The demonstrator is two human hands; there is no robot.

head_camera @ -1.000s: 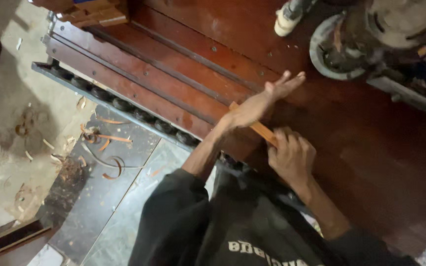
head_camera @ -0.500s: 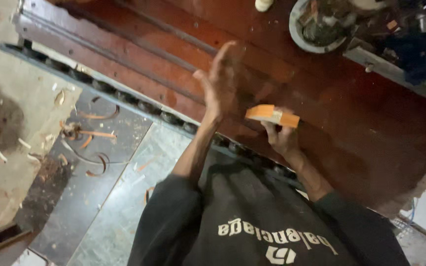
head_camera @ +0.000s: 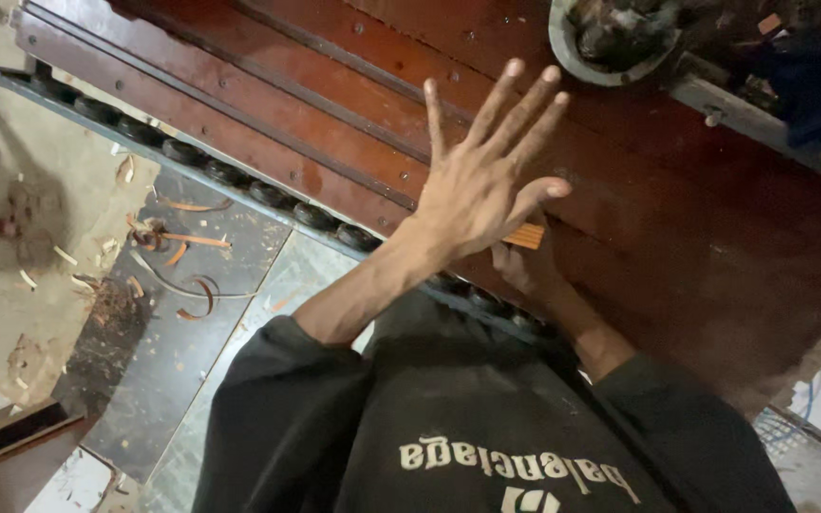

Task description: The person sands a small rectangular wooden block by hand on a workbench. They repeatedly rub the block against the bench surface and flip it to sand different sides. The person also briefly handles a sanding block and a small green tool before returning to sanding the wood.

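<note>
My left hand (head_camera: 481, 180) is raised with its fingers spread wide and holds nothing; it hovers above the reddish-brown wooden panel (head_camera: 695, 237). Just under it, my right hand (head_camera: 529, 271) grips a small orange wooden block (head_camera: 527, 236) against the panel's near part. The left hand covers most of the right hand and most of the block. My dark sleeves and shirt fill the bottom of the view.
The panel has long grooved rails (head_camera: 268, 104) running diagonally. A row of black rollers (head_camera: 239, 180) lines its near edge. Curled wood shavings (head_camera: 178, 247) lie on the tiled floor at left. A round metal machine part (head_camera: 614, 38) and cluttered tools sit at top right.
My left hand has lifted off the panel beside the block and now hangs spread open over my right hand. The right hand still holds the orange block in about the same place.
</note>
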